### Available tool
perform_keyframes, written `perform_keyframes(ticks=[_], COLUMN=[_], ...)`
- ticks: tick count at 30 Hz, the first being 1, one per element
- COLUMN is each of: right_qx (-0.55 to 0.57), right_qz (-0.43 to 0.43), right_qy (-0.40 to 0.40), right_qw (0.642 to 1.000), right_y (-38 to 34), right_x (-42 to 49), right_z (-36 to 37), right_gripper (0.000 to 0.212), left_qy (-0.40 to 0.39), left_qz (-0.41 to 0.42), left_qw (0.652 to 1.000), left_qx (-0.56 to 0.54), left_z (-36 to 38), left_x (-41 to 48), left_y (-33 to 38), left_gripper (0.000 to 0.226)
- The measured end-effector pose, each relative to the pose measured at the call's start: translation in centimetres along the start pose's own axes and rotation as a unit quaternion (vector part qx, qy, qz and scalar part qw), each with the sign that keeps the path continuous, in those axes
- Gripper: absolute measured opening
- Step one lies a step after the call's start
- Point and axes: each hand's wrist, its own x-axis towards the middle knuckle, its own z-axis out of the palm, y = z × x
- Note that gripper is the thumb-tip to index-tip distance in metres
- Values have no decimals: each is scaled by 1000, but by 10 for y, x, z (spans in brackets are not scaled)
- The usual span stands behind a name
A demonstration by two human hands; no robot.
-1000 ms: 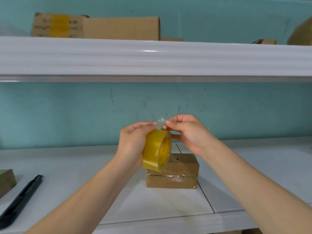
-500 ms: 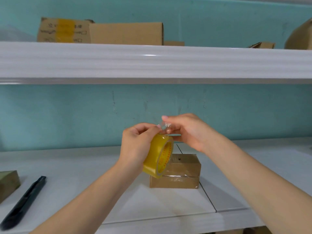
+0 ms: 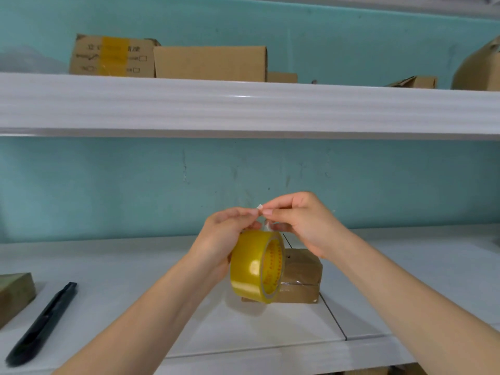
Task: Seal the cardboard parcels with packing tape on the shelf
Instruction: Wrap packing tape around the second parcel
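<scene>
A yellowish roll of packing tape hangs in front of me above the white lower shelf. My left hand grips the roll from the left, its fingers curled over the top. My right hand pinches the clear free end of the tape just above the roll. Behind and below the roll sits a small brown cardboard parcel with clear tape across its top, partly hidden by the roll.
A black utility knife lies at the left of the lower shelf, beside a greenish-brown box at the edge. Several cardboard boxes stand on the upper shelf. A teal wall closes the back.
The right hand's pinch has lifted a little above the roll, drawing the tape end up. The roll has tilted and sunk slightly in the left hand.
</scene>
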Motion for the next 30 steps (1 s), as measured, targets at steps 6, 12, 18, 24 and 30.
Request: perform_keyframes(ticks=[6,12,18,24,30], right_qx=[-60,-42,-41,4,62], right_qz=[-64,-54,1,46,62], right_qy=[-10,-50,-23,46,74], right_qw=[996,996,999,998,993], right_y=[1,-1,4,-4,-6], right_x=[-4,-9,-8,-3,4], right_z=[-2,-5,-3,0,-7], right_gripper=[44,62,30,23,10], left_qy=[-72,-141,-88,-76,-113], left_qz=[-67,-75,20,-71,-29], left_qw=[995,987,989,994,992], left_qx=[17,13,113,-16,44], left_z=[-11,-21,-19,-5,7], left_x=[-3,-7,-13,-17,-21], left_y=[7,6,3,-6,-27], left_gripper=[20,12,16,39,54])
